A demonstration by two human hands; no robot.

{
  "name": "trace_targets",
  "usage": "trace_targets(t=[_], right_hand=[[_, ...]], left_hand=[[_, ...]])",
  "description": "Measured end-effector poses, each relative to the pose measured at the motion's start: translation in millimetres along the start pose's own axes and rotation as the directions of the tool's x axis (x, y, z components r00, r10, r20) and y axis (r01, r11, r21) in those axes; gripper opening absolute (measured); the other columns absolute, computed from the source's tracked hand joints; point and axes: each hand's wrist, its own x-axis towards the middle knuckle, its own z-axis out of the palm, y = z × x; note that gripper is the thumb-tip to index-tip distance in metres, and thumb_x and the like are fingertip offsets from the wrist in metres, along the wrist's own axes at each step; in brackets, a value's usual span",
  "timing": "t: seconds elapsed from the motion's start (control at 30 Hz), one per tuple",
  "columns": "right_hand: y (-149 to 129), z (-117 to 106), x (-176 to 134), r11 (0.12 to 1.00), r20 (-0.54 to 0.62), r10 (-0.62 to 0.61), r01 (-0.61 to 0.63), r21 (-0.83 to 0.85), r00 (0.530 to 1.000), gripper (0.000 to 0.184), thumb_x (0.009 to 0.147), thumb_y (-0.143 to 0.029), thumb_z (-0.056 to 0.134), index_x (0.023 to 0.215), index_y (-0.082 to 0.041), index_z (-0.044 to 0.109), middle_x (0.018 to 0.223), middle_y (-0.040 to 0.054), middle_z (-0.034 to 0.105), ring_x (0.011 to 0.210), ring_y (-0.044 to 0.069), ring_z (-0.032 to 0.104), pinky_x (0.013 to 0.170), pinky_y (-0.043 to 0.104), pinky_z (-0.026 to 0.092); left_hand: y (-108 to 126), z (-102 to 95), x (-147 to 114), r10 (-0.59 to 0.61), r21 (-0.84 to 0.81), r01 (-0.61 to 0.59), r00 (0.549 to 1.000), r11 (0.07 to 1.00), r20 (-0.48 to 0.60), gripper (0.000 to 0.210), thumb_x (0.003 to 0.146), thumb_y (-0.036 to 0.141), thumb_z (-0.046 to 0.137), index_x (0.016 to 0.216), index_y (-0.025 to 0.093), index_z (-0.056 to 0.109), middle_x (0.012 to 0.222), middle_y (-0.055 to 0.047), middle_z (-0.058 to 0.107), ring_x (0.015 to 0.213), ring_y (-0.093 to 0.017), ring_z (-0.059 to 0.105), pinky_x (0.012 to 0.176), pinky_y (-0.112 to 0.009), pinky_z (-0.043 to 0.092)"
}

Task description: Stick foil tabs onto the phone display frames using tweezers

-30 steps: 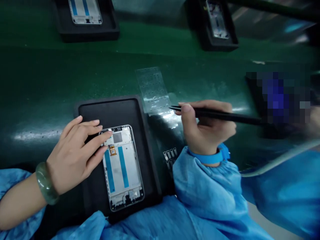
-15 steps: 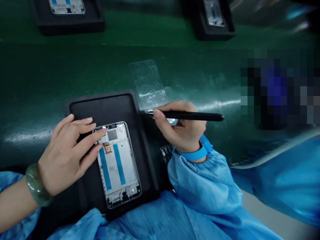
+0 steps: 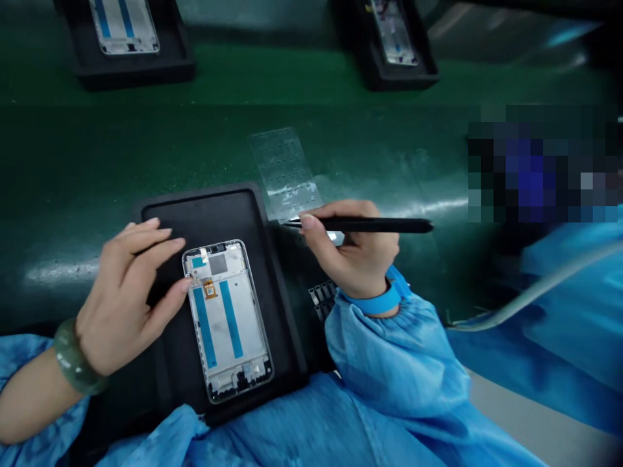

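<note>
One phone frame: silver rectangular metal shell with two long blue strips [image 3: 228, 331], lying inner face up in a black rectangular foam tray [image 3: 199, 211].
Long axis: runs away from the person, far end leaning left; the dark grey square is at the far end, black fittings at the near end.
Ribbon part: small orange flexible connector [image 3: 209, 289], on the frame's upper left, above the left strip.
Left hand: [image 3: 129, 285] fingers loosely spread, holding nothing; thumb tip at the frame's left edge, contact unclear; other fingertips raised over the tray.
Right hand: [image 3: 353, 253] thumb and fingers pinched around slim black tweezers [image 3: 379, 225], tips pointing left, near the tray's right rim.
Change over the last half second: left index finger has lifted from the frame's corner, baring a short blue patch [image 3: 198, 262]; frame keeps its place in the tray; tweezers hold nearly the same spot.
Edges: tray floor shows widely beyond the frame's far end, narrower along its right; blue sleeve cloth [image 3: 272, 428] crowds the near rim.
Right of tray: clear plastic sheet [image 3: 287, 165] beyond the tweezer tips; small metallic tabs [image 3: 322, 295] by the right cuff.
Surface: glossy green tabletop [image 3: 195, 143] beyond the tray.
</note>
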Motion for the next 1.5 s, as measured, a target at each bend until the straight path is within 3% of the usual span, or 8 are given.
trace_targets(t=[0.07,0.2,0.27,0.4,0.53,1.27,1.37,1.5], right_hand=[[1,-2,0,1.000,-0.020,-0.003,0.003,0.011,1.000,0.011,0.077,-0.023,0.068,0.084,-0.023,0.059,0.075,-0.0003,0.066,0.065,0.014,0.066,0.056,0.027,0.053],[1,-5,-1,0.998,-0.055,-0.003,0.006,0.067,0.998,0.014,0.077,-0.022,0.068,0.087,-0.025,0.059,0.075,-0.0003,0.065,0.066,0.014,0.065,0.056,0.028,0.053],[-3,-5,-2,0.996,-0.060,-0.020,0.025,0.088,0.998,0.014,0.077,-0.021,0.068,0.087,-0.025,0.059,0.075,-0.0001,0.066,0.066,0.015,0.065,0.057,0.028,0.053],[-12,-8,0,0.992,-0.041,-0.073,0.077,0.101,0.996,0.011,0.077,-0.020,0.068,0.083,-0.025,0.060,0.073,-0.0005,0.066,0.064,0.013,0.065,0.056,0.025,0.053],[-17,-11,1,0.990,-0.031,-0.104,0.107,0.093,0.994,0.008,0.078,-0.019,0.067,0.081,-0.022,0.060,0.072,0.0001,0.067,0.062,0.013,0.065,0.056,0.025,0.053],[-22,-13,-1,0.975,0.037,-0.137,0.128,0.183,0.990,0.010,0.078,-0.020,0.067,0.082,-0.020,0.058,0.069,0.0010,0.069,0.063,0.014,0.067,0.058,0.025,0.055],[-23,-13,-2,0.977,0.056,-0.088,0.075,0.198,0.995,0.007,0.079,-0.022,0.066,0.082,-0.022,0.059,0.073,0.0004,0.069,0.066,0.014,0.067,0.060,0.026,0.056],[-25,-5,-2,0.930,0.107,0.089,-0.121,0.347,0.990,0.008,0.081,-0.025,0.064,0.086,-0.021,0.060,0.081,0.0009,0.068,0.071,0.013,0.068,0.062,0.025,0.057]], left_hand=[[-1,-5.9,-4,-0.124,0.070,0.126,0.991,0.989,-0.041,0.044,0.082,0.037,0.060,0.114,0.010,0.049,0.106,-0.016,0.053,0.108,-0.033,0.051,0.088,-0.047,0.047],[1,-10.0,-13,-0.299,0.115,0.295,0.954,0.948,0.018,0.046,0.083,0.050,0.055,0.109,0.012,0.053,0.089,-0.010,0.051,0.078,-0.023,0.054,0.065,-0.039,0.049],[4,-7.7,-13,-0.261,0.156,0.256,0.965,0.954,0.015,0.043,0.085,0.045,0.055,0.115,0.013,0.054,0.093,-0.011,0.049,0.082,-0.024,0.054,0.069,-0.040,0.049],[9,-1.6,-4,-0.024,0.270,0.020,1.000,0.963,0.012,0.038,0.084,0.029,0.058,0.121,0.019,0.055,0.110,-0.015,0.051,0.108,-0.033,0.050,0.091,-0.053,0.043],[12,4.4,7,0.101,0.213,-0.121,0.990,0.969,0.102,0.041,0.084,0.024,0.057,0.124,0.017,0.053,0.124,-0.015,0.049,0.122,-0.033,0.044,0.104,-0.054,0.035],[22,8.2,8,0.077,0.233,-0.111,0.986,0.966,0.150,0.036,0.086,0.022,0.053,0.122,0.014,0.053,0.117,-0.014,0.057,0.117,-0.029,0.051,0.108,-0.053,0.031],[22,8.2,8,0.071,0.213,-0.102,0.986,0.972,0.151,0.036,0.087,0.022,0.053,0.122,0.014,0.053,0.117,-0.014,0.057,0.117,-0.029,0.050,0.108,-0.053,0.031],[19,10.2,7,0.075,0.169,-0.094,0.990,0.981,0.116,0.036,0.086,0.024,0.054,0.121,0.013,0.052,0.117,-0.014,0.058,0.117,-0.028,0.051,0.109,-0.051,0.030]])
